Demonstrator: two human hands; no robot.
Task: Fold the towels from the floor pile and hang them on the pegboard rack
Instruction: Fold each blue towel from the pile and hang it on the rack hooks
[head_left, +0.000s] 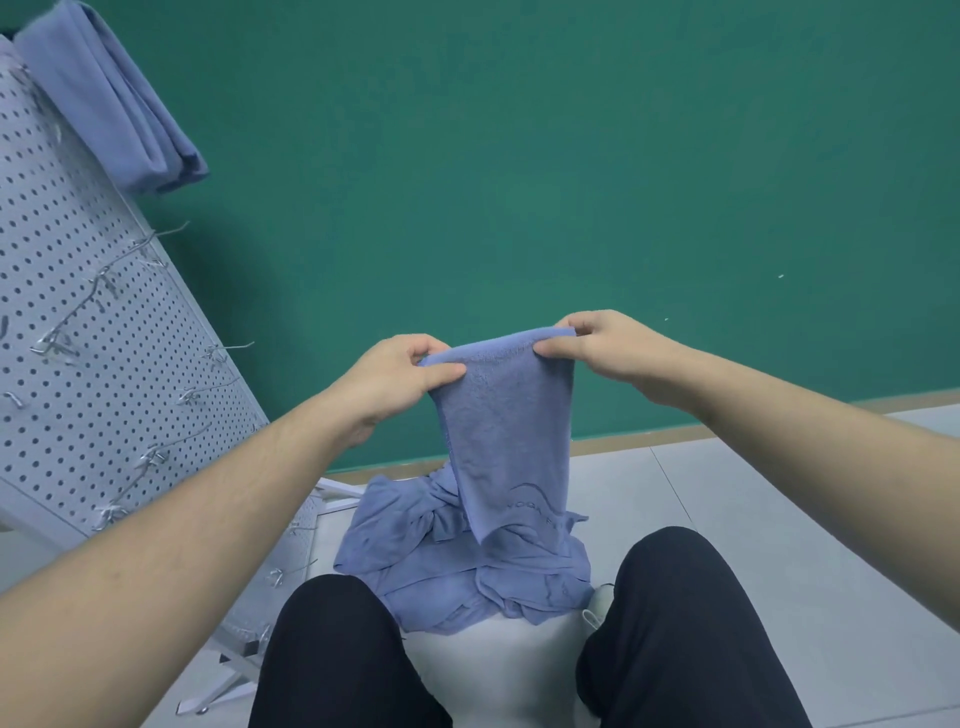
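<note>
Both hands are up in front of the green wall, the left hand and the right hand each pinching a top corner of a narrow blue terry towel, so its long axis hangs straight down toward the crumpled pile of blue towels on the pale tiled floor. The white perforated pegboard rack with its wire hooks stands off to the left, nearer the left hand. One folded blue towel is already draped up there, so by my read the hanging move will swing leftward.
</note>
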